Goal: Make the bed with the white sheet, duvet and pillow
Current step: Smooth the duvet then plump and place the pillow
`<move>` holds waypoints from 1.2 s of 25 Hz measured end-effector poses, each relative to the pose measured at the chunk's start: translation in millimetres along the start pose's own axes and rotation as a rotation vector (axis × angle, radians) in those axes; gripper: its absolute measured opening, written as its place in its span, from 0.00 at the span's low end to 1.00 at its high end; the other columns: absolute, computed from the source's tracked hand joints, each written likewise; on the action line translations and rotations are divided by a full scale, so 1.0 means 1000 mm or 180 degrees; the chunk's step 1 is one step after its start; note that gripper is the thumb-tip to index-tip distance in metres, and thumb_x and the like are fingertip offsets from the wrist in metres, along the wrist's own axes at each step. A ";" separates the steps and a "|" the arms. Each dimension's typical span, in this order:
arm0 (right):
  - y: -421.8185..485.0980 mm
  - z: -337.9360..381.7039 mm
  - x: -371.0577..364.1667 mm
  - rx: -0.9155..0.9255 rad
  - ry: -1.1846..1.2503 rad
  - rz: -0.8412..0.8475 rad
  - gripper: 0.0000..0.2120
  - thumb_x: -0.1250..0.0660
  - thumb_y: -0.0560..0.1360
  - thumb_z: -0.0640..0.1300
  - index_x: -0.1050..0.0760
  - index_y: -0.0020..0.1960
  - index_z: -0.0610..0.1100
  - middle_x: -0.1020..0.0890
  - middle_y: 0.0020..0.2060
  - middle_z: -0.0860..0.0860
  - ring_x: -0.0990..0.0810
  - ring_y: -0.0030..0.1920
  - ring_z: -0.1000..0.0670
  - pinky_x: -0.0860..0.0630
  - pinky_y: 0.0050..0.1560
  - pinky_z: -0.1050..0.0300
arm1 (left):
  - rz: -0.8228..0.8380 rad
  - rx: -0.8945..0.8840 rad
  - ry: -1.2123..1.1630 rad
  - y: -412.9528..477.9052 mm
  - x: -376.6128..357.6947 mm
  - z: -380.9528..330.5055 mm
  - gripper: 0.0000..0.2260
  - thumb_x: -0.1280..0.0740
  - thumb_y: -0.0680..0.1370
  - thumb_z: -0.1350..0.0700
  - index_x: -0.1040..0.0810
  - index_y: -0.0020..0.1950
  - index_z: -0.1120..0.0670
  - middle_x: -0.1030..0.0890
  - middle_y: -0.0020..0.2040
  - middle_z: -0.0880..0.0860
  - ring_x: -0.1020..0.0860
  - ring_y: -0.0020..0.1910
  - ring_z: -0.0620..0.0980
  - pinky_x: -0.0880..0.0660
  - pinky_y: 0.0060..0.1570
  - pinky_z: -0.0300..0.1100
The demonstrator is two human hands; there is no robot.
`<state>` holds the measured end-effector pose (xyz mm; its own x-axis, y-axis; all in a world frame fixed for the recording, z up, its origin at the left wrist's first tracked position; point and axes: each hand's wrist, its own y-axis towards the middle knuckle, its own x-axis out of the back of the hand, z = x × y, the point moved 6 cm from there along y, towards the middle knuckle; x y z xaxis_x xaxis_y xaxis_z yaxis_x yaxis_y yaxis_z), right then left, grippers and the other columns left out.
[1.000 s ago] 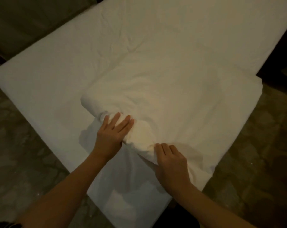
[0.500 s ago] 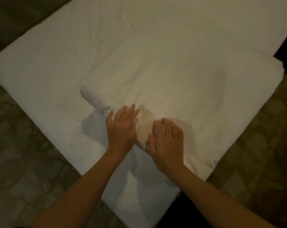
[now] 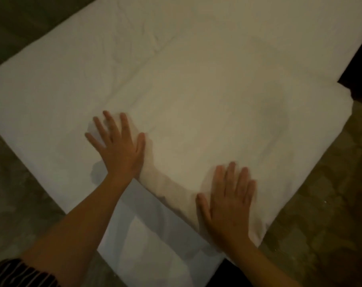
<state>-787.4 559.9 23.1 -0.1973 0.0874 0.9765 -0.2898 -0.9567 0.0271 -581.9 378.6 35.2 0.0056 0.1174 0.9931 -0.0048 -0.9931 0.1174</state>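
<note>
A white folded duvet lies spread over the near corner of the bed, on top of the white sheet that covers the mattress. My left hand lies flat with spread fingers on the duvet's left near corner. My right hand presses flat on the duvet's near edge, close to the bed's right side. The duvet's right edge hangs slightly past the mattress. No pillow is in view.
The bed runs diagonally from the near corner to the top right. Dark mottled stone floor surrounds it on the left and right. A striped sleeve shows at the bottom left.
Both hands have let go of the bunched duvet edge and moved apart, left hand to the left, right hand to the right, flattening the fold. The rolled lump is now smoothed out.
</note>
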 end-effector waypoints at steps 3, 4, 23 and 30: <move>0.051 -0.006 0.000 0.0525 -0.0328 0.0028 0.35 0.51 0.76 0.65 0.48 0.78 0.49 0.49 0.77 0.43 0.55 0.75 0.36 0.59 0.72 0.35 | 0.0178 -0.0265 -0.0161 0.015 -0.010 -0.014 0.34 0.58 0.76 0.36 0.50 0.78 0.52 0.52 0.78 0.60 0.54 0.75 0.65 0.60 0.70 0.64; 0.059 -0.017 -0.002 0.0568 -0.0418 0.0090 0.36 0.51 0.75 0.68 0.50 0.78 0.51 0.50 0.77 0.44 0.56 0.75 0.37 0.61 0.71 0.34 | 0.0314 -0.0244 -0.0274 0.015 -0.020 -0.013 0.35 0.58 0.75 0.35 0.52 0.79 0.50 0.54 0.78 0.60 0.56 0.75 0.66 0.61 0.70 0.63; 0.189 -0.185 0.086 0.0428 -0.0140 0.0195 0.37 0.52 0.72 0.72 0.39 0.74 0.53 0.36 0.73 0.45 0.39 0.71 0.38 0.47 0.67 0.38 | 0.0259 -0.0249 -0.0657 0.021 0.015 -0.247 0.30 0.53 0.79 0.40 0.42 0.77 0.55 0.42 0.76 0.62 0.43 0.73 0.67 0.48 0.67 0.68; 0.262 -0.247 0.070 0.0342 0.0399 0.1435 0.46 0.57 0.63 0.81 0.74 0.71 0.63 0.71 0.74 0.54 0.71 0.74 0.45 0.67 0.71 0.36 | 0.0246 0.0106 -0.0342 0.084 0.017 -0.358 0.33 0.54 0.73 0.32 0.45 0.76 0.41 0.45 0.78 0.50 0.51 0.75 0.64 0.58 0.64 0.74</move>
<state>-1108.6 384.1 45.9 -0.3944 -0.3162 0.8628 -0.0522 -0.9297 -0.3646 -940.6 298.9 63.8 0.1137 0.0411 0.9927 0.0239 -0.9990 0.0386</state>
